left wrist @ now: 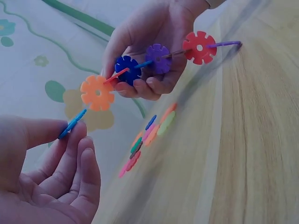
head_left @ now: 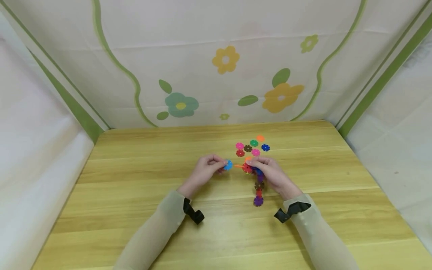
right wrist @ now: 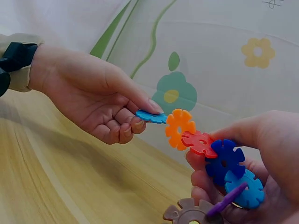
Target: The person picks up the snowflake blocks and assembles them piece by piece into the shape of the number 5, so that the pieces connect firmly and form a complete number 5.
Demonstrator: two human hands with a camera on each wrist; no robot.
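Observation:
My left hand [head_left: 206,167] pinches a light blue notched disc [right wrist: 150,116] between thumb and fingers. My right hand [head_left: 272,173] grips a chain of interlocking notched discs near one end. At that end an orange disc [left wrist: 97,93] points toward the left hand, joined to a red disc [right wrist: 198,143] by the right fingertips. Beyond it follow a dark blue disc [right wrist: 225,161], another light blue disc [right wrist: 251,190], a purple disc [left wrist: 158,59], a brown disc [head_left: 259,185], a second red disc [left wrist: 199,48] and an end purple disc [head_left: 258,201]. The held light blue disc's edge is right at the orange rim.
Several loose discs lie beyond the right hand, among them a green disc [head_left: 254,143], a dark blue disc [head_left: 265,147] and a pink disc [head_left: 239,146]. The wooden table [head_left: 135,210] meets a flower-printed cloth [head_left: 202,30] at its back edge.

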